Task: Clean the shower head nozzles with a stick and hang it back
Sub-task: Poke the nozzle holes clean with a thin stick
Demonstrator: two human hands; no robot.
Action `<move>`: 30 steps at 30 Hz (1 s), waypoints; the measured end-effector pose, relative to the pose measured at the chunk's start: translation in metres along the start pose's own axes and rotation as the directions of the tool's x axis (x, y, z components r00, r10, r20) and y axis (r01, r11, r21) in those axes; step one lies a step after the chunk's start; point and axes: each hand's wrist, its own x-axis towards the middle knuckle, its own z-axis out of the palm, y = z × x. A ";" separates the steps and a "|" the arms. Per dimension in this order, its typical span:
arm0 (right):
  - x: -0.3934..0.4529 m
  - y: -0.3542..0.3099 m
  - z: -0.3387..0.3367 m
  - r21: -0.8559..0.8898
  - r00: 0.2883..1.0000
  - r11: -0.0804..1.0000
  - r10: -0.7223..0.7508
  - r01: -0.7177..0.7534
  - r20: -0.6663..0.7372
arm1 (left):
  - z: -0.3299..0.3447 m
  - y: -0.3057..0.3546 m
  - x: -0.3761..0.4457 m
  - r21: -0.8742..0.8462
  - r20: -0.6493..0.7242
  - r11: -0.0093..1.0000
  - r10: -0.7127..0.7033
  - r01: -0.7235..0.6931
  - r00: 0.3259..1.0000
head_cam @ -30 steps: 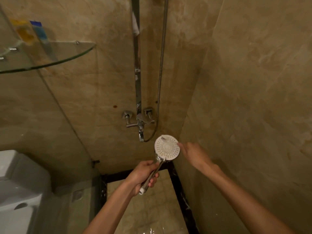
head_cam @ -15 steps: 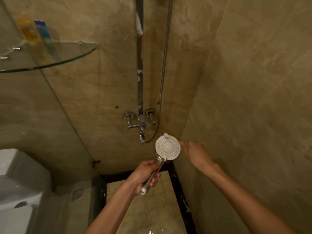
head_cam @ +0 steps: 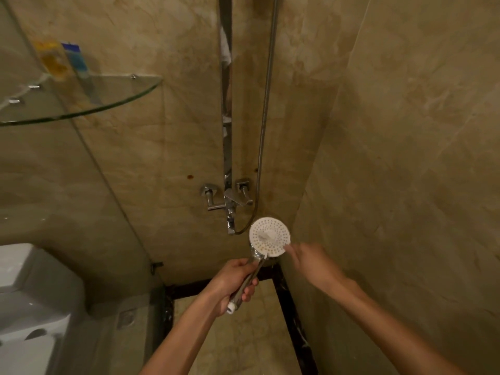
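Observation:
A round white shower head point(head_cam: 269, 235) with many small nozzles faces me, low in the shower corner. My left hand point(head_cam: 230, 285) is closed around its chrome handle, whose white end sticks out below my fingers. My right hand point(head_cam: 313, 263) is blurred, with its fingertips pinched together at the lower right rim of the nozzle face. Whatever they hold is too small and blurred to make out. A metal hose point(head_cam: 266, 104) runs up the wall from below the head. Next to the hose stands the chrome shower rail point(head_cam: 226, 104).
A chrome mixer tap point(head_cam: 230, 201) sits on the back wall just above and left of the head. A glass corner shelf point(head_cam: 108, 101) holds a yellow bottle point(head_cam: 54, 62) and a blue bottle point(head_cam: 77, 59) at upper left. A white toilet tank point(head_cam: 32, 293) is behind a glass partition. Tiled wall is close on the right.
The shower head has tilted slightly, and my right hand has dropped from the head's right edge to its lower right rim and is now blurred. My left hand keeps its grip.

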 end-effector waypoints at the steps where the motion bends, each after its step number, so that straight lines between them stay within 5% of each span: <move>1: -0.008 -0.002 0.008 -0.013 1.000 1.000 -0.023 0.023 -0.013 | 0.000 0.001 0.000 0.011 -0.008 1.000 0.001 -0.001 1.000; 6: 0.003 0.015 0.002 -0.106 0.999 0.994 -0.028 0.025 -0.029 | 0.002 -0.001 -0.001 0.026 -0.008 1.000 -0.003 0.003 1.000; 30: -0.013 0.022 0.015 -0.001 0.995 0.998 0.068 -0.068 -0.078 | -0.001 -0.001 -0.001 0.005 0.011 1.000 -0.023 0.022 1.000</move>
